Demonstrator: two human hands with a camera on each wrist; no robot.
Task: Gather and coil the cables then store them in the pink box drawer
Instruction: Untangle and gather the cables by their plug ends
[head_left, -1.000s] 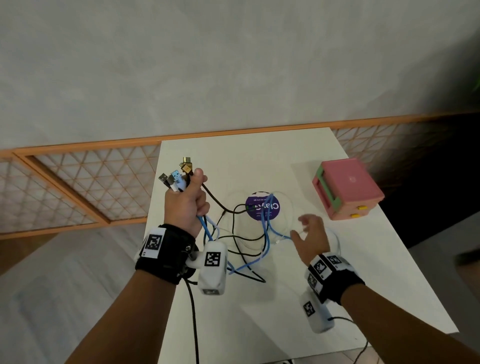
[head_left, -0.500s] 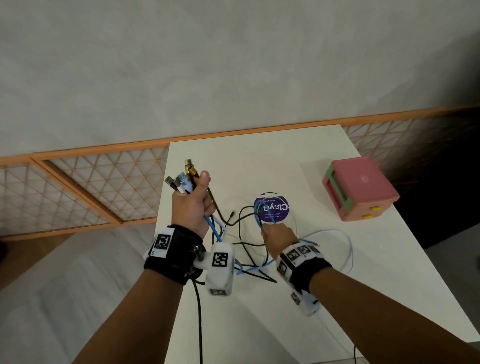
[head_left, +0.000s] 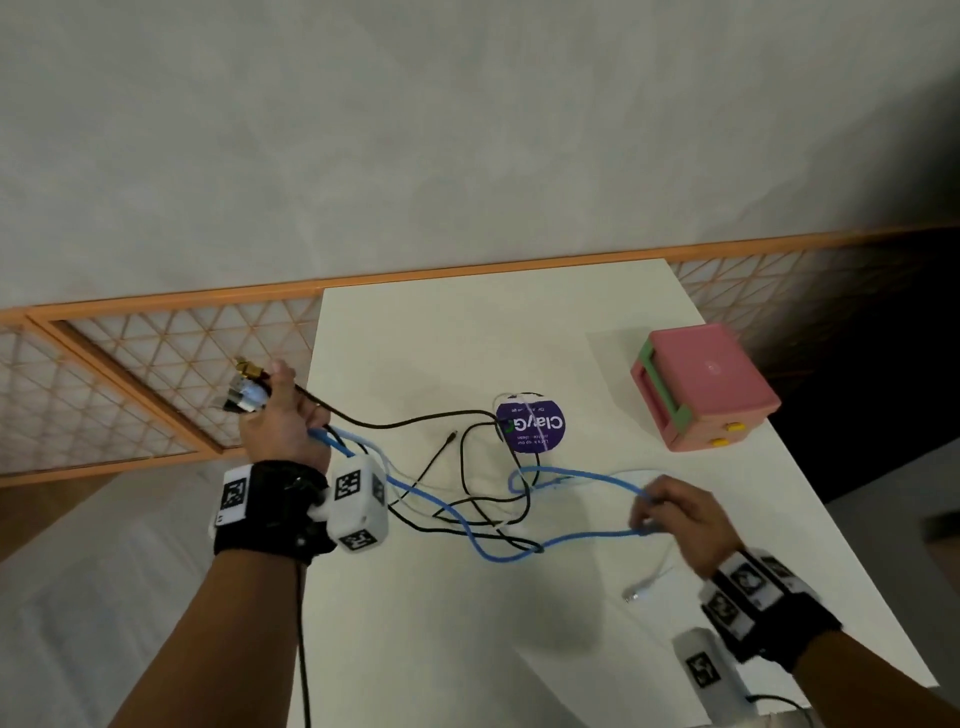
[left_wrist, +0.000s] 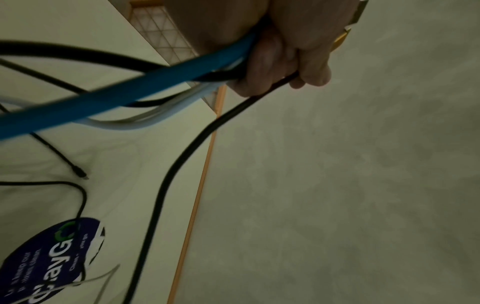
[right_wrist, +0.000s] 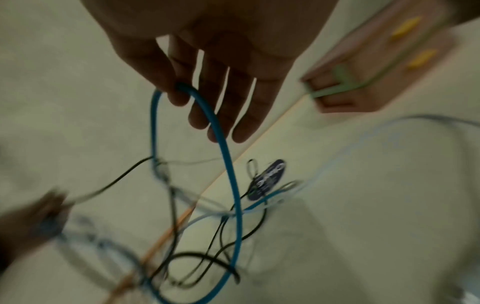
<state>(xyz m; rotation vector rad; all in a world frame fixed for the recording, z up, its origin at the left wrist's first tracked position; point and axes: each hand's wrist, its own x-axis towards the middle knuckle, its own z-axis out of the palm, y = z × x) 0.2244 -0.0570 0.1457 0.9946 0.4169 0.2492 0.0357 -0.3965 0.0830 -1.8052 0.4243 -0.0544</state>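
**Cable ends bunched in left fist, blue loop drawn out by right**

Left hand (head_left: 283, 423) is fisted tight round the cable ends at the table's left edge, metal plugs (head_left: 244, 389) sticking out above the fist; likely bunched so the ends stay aligned for coiling. From the fist, blue cable (head_left: 467, 530), black cables (head_left: 415, 423) and white cable (head_left: 649, 582) trail rightward in loose tangled loops across the smooth white table (head_left: 467, 332). A round purple sticker (head_left: 532, 428) lies under the tangle.

Right hand (head_left: 675, 514) pinches a bend of the blue cable between thumb and fingers, other fingers fairly straight; probably pulling slack to form a loop. Blue cable looks round, rubbery, springy.

Pink box (head_left: 701, 387), blocky plastic with green trim and yellow knobs, sits far right, apart from the cables.
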